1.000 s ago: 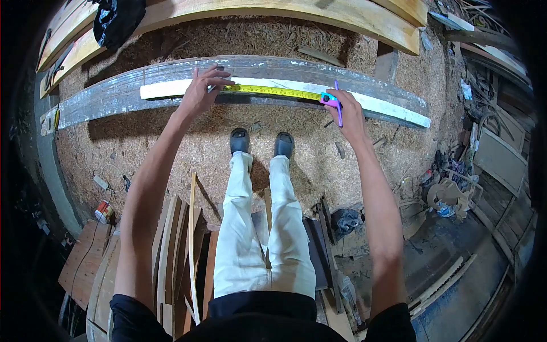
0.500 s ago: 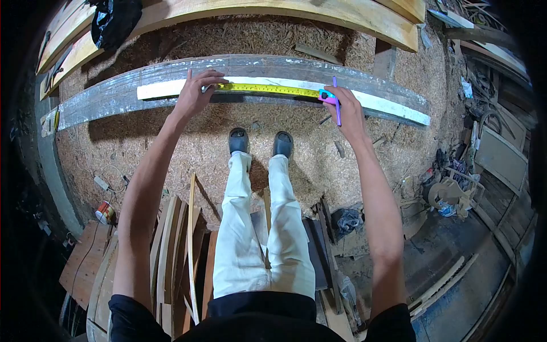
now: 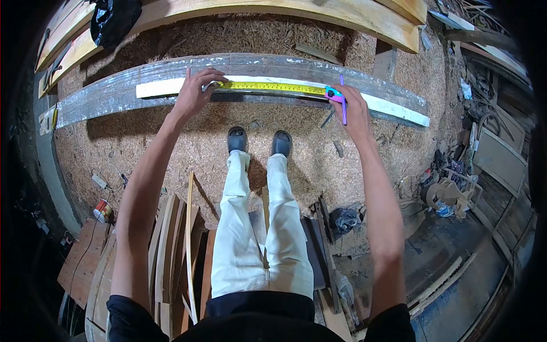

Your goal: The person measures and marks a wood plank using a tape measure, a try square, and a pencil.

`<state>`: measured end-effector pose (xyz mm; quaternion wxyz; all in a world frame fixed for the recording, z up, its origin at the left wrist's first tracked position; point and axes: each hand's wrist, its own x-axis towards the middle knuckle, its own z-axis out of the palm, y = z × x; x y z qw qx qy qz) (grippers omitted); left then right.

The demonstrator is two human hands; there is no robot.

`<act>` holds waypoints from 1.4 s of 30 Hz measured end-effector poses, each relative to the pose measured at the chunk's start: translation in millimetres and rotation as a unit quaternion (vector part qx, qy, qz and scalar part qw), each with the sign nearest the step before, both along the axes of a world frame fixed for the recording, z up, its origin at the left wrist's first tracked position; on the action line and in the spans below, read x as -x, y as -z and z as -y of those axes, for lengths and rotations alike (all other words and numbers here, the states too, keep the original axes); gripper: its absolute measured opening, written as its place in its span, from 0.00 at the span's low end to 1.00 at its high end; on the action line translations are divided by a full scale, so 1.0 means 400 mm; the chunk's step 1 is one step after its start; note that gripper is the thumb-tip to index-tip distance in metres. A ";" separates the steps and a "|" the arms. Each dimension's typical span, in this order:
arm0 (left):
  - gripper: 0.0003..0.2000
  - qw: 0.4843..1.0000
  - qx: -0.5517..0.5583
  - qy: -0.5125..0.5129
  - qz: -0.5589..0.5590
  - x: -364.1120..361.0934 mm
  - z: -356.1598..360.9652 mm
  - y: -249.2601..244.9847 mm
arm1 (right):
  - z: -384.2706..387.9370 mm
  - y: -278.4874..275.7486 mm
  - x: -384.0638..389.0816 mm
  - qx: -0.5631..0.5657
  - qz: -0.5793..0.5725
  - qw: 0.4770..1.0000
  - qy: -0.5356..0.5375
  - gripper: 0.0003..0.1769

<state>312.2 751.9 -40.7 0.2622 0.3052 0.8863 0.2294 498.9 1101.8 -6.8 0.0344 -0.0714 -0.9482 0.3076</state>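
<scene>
Shifted rightward, right hand (image 3: 354,108) grips tape measure (image 3: 279,87), left hand (image 3: 195,93) pinches its end, above weathered timber (image 3: 319,66) and shavings-strewn floor (image 3: 325,171).

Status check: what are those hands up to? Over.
Left hand at end of tape. Right hand gripping case and purple stick. Tape stretched along white strip. Both hands cover parts of it.

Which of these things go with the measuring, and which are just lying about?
Seem part of the job:
- tape measure, its case in the right hand, its other end by the left hand
- purple pen or pencil
- white strip
- worn plank beneath

Seem just lying about:
- black bag
- tin can
- loose boards
</scene>
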 end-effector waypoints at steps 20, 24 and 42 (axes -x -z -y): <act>0.14 1.000 -0.008 0.000 -0.004 -0.003 0.002 -0.003 | 0.009 -0.015 0.011 -0.021 0.016 0.999 -0.028 0.22; 0.14 1.000 -0.008 0.004 -0.006 -0.002 0.002 0.000 | 0.017 -0.006 0.018 -0.017 0.021 0.999 -0.028 0.22; 0.14 0.995 -0.009 0.055 -0.088 -0.003 -0.003 0.013 | 0.028 0.019 0.006 -0.006 0.048 0.999 -0.016 0.21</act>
